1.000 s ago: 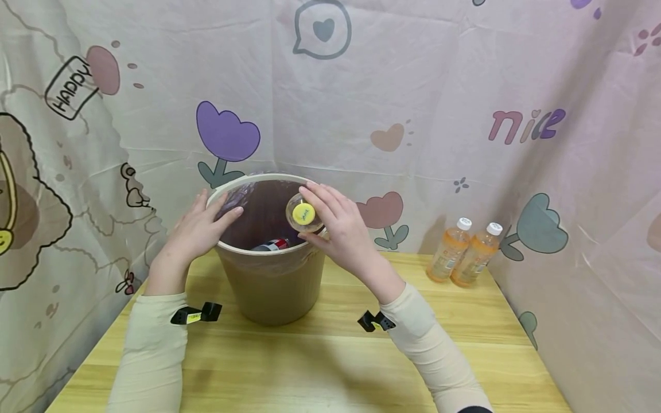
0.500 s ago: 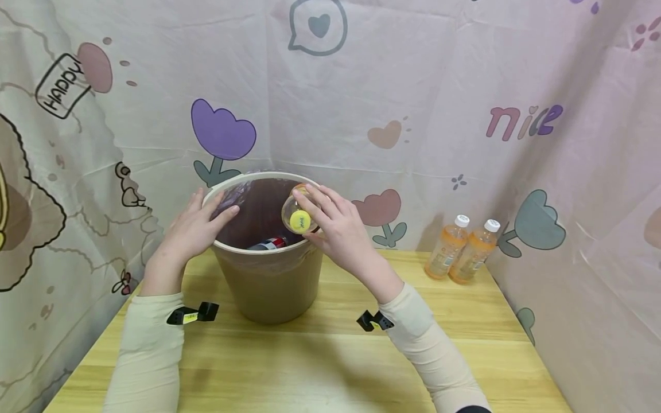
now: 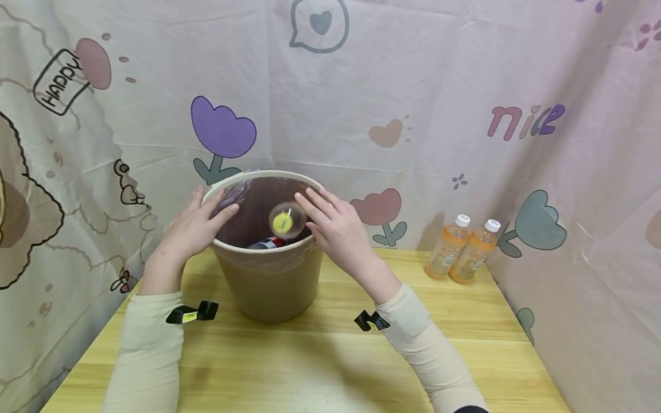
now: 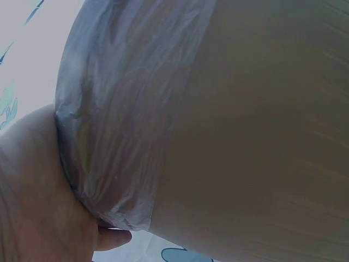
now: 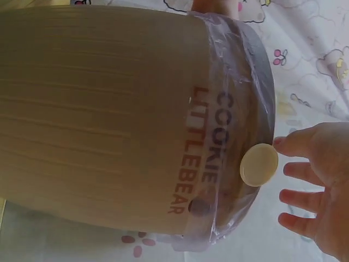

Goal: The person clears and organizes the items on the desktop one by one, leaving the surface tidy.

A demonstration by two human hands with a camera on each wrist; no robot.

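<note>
A brown trash can (image 3: 265, 287) with a pale rim and a clear plastic liner (image 4: 131, 109) stands on the table. My left hand (image 3: 188, 232) rests on its left rim, thumb and a finger reaching over the opening. A clear bottle with a yellow cap (image 3: 282, 222), seen blurred from above, is in the can's mouth, apart from my right hand's fingertips. My right hand (image 3: 338, 229) hovers at the right rim, fingers extended and holding nothing. In the right wrist view its fingers (image 5: 302, 173) are spread beside the rim. Inside the can lies a dark object with a red and white label (image 3: 268, 244).
Two bottles of orange drink with white caps (image 3: 475, 252) stand together at the table's right rear. A printed curtain (image 3: 320, 103) hangs behind and along both sides of the wooden table (image 3: 289, 373). A round cream knob (image 5: 259, 165) sits on the can's side near the rim.
My right hand has let go of the yellow-capped bottle. The bottle has moved left and down into the trash can's mouth. My left hand has stayed on the rim.
</note>
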